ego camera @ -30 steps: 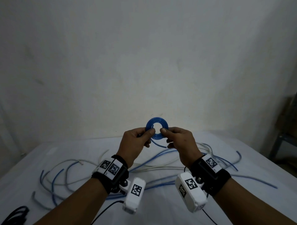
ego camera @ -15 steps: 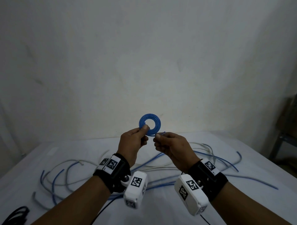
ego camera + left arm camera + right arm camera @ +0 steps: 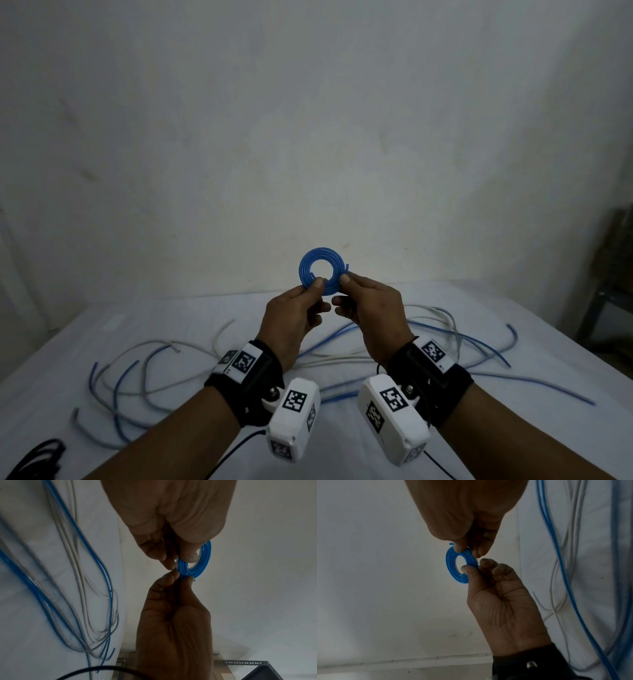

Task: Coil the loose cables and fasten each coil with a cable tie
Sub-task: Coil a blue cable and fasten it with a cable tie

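Observation:
A small flat coil of blue cable (image 3: 322, 254) is held upright above the table, in front of the wall. My left hand (image 3: 317, 288) pinches its lower left edge between thumb and forefinger. My right hand (image 3: 345, 279) pinches its lower right edge, where the short free end sticks up. The left wrist view shows the coil (image 3: 205, 557) between the left hand (image 3: 179, 561) and the right hand (image 3: 180, 578). In the right wrist view the coil (image 3: 449, 563) sits between the right hand (image 3: 468, 551) and the left hand (image 3: 476, 566). No cable tie is in sight.
Loose blue cables (image 3: 479, 343) and grey cables (image 3: 150, 344) lie spread over the white-covered table (image 3: 513, 438), under and beside both forearms. A black cable bundle (image 3: 37, 455) lies at the near left corner. A metal rack (image 3: 609, 298) stands off the table's right side.
The loose tail that hung below the coil has been wound onto it. The right hand came back from the tail's end to pinch the coil's right edge.

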